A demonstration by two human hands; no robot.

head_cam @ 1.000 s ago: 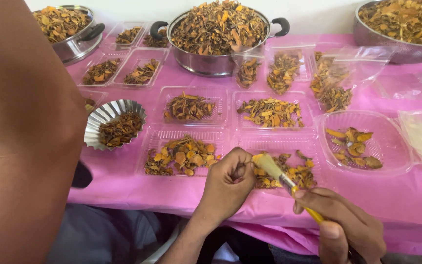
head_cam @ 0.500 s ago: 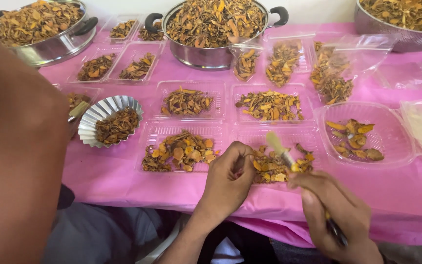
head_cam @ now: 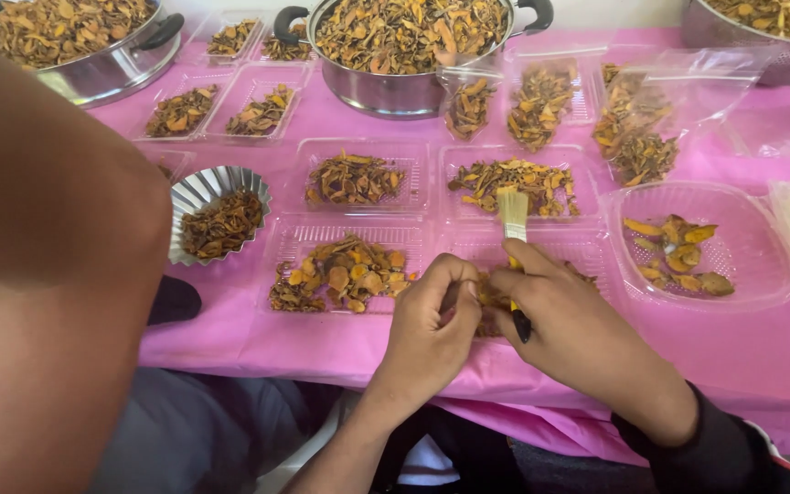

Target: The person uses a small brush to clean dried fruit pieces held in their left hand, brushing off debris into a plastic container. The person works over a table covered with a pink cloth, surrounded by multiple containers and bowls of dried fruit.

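Note:
My left hand [head_cam: 432, 325] is closed over the near edge of a clear plastic tray [head_cam: 477, 249], pinching a small orange-brown dried piece [head_cam: 488, 295] that is mostly hidden by the fingers. My right hand [head_cam: 578, 334] presses against the left hand and grips a small brush by its yellow and black handle. The brush's pale bristles [head_cam: 512, 215] point away from me, above the tray. Left of my hands lies another clear tray of orange and brown dried slices [head_cam: 345, 273].
Several clear trays of dried slices cover the pink tablecloth [head_cam: 258, 338]. A fluted metal cup [head_cam: 217, 218] stands at the left and a round clear bowl [head_cam: 761, 265] at the right. Steel pots [head_cam: 386, 87] line the back. A person's bare arm [head_cam: 48, 274] fills the left foreground.
My right hand has come up and left from the table's edge to meet my left hand. The brush has swung from slanting to nearly upright.

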